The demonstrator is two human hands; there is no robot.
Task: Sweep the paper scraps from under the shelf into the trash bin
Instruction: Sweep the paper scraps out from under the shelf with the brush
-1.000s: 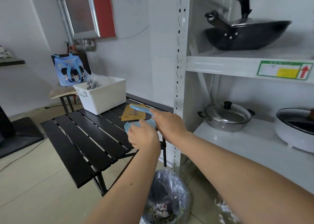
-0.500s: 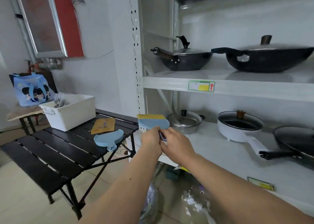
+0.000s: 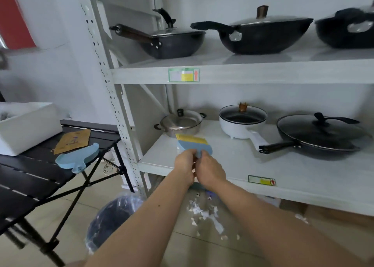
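Observation:
Both hands meet in front of the lower shelf, holding a small blue hand brush (image 3: 194,145) with yellow bristles pointing up. My left hand (image 3: 185,164) and my right hand (image 3: 210,170) are both closed on its handle. White paper scraps (image 3: 204,214) lie scattered on the tiled floor below the white shelf (image 3: 263,177). A trash bin (image 3: 113,216) lined with a clear bag stands on the floor to the left of the scraps, partly hidden by my left forearm. A blue dustpan (image 3: 78,158) rests on the black folding table (image 3: 30,177).
Several pans and pots sit on the two shelf levels, among them a steel pot (image 3: 181,122) and a white pot (image 3: 241,121). A white plastic box (image 3: 26,125) and a brown card (image 3: 73,140) lie on the table. The shelf upright (image 3: 113,96) stands beside the table.
The view has swung right and closer to the shelf. Both hands stay closed on the brush, now lower, in front of the lower shelf. The dustpan stays on the table.

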